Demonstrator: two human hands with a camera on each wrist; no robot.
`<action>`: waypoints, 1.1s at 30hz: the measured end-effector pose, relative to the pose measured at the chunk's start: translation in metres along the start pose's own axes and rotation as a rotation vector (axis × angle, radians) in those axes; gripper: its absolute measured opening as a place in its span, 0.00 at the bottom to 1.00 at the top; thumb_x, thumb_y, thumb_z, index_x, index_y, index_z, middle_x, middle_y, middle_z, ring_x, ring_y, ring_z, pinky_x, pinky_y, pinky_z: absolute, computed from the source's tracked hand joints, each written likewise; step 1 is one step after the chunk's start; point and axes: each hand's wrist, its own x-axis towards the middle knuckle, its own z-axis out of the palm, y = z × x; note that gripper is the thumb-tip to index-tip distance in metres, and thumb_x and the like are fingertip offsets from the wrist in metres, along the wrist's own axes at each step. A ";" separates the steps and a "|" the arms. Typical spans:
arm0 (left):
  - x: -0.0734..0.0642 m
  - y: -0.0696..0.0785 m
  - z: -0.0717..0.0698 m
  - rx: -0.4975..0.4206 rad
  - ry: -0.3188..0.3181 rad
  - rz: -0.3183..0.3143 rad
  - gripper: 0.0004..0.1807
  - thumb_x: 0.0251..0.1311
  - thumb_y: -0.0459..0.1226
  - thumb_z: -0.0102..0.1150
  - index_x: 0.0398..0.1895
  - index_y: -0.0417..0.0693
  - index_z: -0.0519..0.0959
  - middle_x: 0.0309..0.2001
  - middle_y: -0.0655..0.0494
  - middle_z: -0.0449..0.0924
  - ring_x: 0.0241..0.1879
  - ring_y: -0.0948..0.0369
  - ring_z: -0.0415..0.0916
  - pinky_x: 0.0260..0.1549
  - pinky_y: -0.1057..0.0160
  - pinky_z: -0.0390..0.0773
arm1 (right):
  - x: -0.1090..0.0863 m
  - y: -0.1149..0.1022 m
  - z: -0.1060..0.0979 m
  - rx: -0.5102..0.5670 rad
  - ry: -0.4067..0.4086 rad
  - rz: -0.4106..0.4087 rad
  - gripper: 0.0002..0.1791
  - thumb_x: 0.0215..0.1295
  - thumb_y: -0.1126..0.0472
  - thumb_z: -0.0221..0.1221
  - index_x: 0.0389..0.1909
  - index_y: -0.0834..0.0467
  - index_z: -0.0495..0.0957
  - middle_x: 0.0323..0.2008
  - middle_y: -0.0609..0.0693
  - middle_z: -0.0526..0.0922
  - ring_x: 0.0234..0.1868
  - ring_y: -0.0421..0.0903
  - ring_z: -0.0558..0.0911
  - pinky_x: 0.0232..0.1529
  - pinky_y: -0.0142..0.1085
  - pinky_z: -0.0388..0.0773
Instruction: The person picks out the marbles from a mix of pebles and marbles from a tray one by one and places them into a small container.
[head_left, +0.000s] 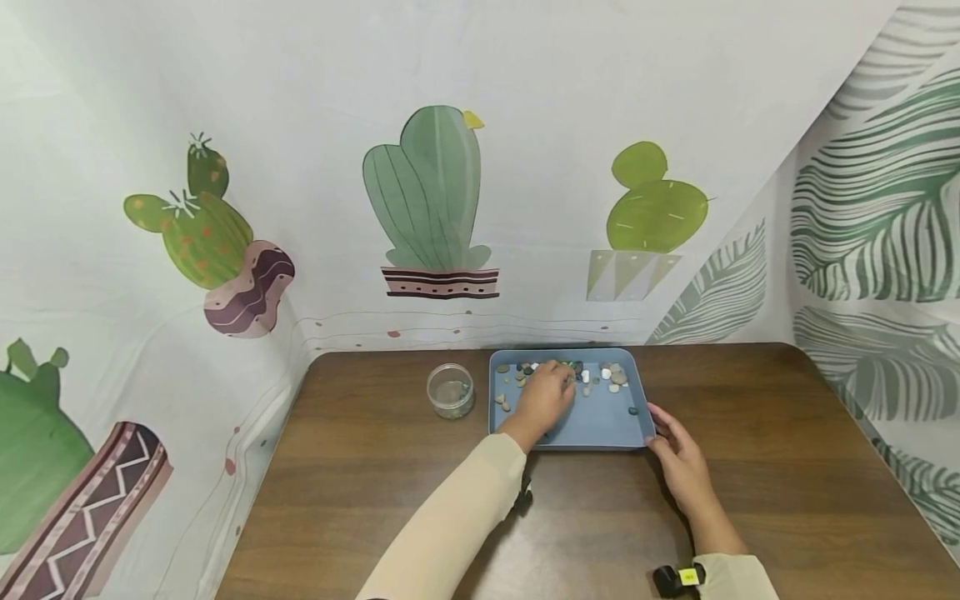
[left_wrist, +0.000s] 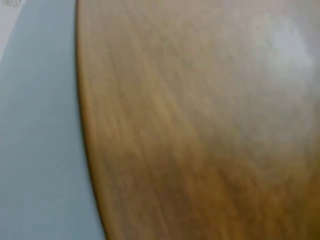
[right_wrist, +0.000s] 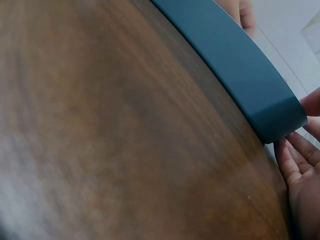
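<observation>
A shallow blue tray lies on the table with small stones in it, most of them along its far side. My left hand reaches over the near rim into the tray, fingers bent down among the stones. Its fingertips are partly hidden, and I cannot tell whether they pinch a stone. At the tray's near right corner, my right hand grips the edge. In the right wrist view the thumb lies at the rim of the tray and the fingers are low against the outside. One dark green stone sits apart near the right wall.
A round clear jar stands left of the tray with a little something inside. The brown wooden table backs onto a hanging cloth printed with cacti. The left wrist view shows mostly the tray's outer wall and wood.
</observation>
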 end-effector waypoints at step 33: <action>-0.059 -0.035 -0.036 -0.534 0.500 -0.052 0.10 0.57 0.28 0.65 0.41 0.45 0.83 0.46 0.53 0.81 0.37 0.60 0.82 0.31 0.72 0.80 | 0.000 0.000 0.000 -0.017 0.002 0.032 0.27 0.77 0.63 0.51 0.75 0.54 0.64 0.72 0.62 0.69 0.58 0.22 0.68 0.52 0.10 0.66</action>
